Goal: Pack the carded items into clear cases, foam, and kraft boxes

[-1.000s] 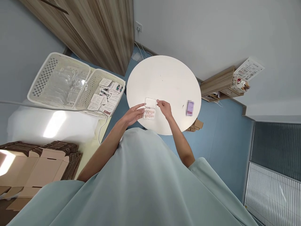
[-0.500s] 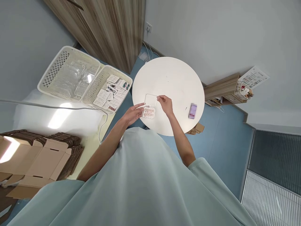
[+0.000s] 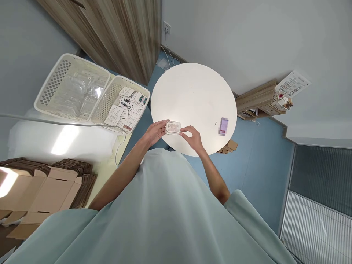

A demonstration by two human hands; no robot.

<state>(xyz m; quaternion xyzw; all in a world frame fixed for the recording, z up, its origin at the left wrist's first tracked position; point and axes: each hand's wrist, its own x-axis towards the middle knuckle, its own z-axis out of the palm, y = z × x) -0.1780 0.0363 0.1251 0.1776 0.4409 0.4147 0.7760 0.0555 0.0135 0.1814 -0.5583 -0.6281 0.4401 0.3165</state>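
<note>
A small clear plastic case [image 3: 173, 127] with pinkish pieces inside is held over the near edge of the round white table [image 3: 195, 91]. Its lid lies folded down over the tray. My left hand [image 3: 155, 132] grips the case by its left side, fingers along the edge. At the opposite side, my right hand [image 3: 193, 138] pinches the right edge between thumb and fingertips. The pieces look like press-on nails, blurred by the lid.
To the left, one white basket [image 3: 41, 99] holds clear plastic cases, and another basket [image 3: 103, 104] holds printed cards. Flattened cardboard boxes [image 3: 55, 187] are stacked nearer. A blurred purple item [image 3: 223, 126] lies on the table's right. A cable [image 3: 68, 124] crosses the left side.
The case's lid, standing open half a second ago, has come down over the tray. My right hand has moved down and slightly left with it; my left hand still holds the case.
</note>
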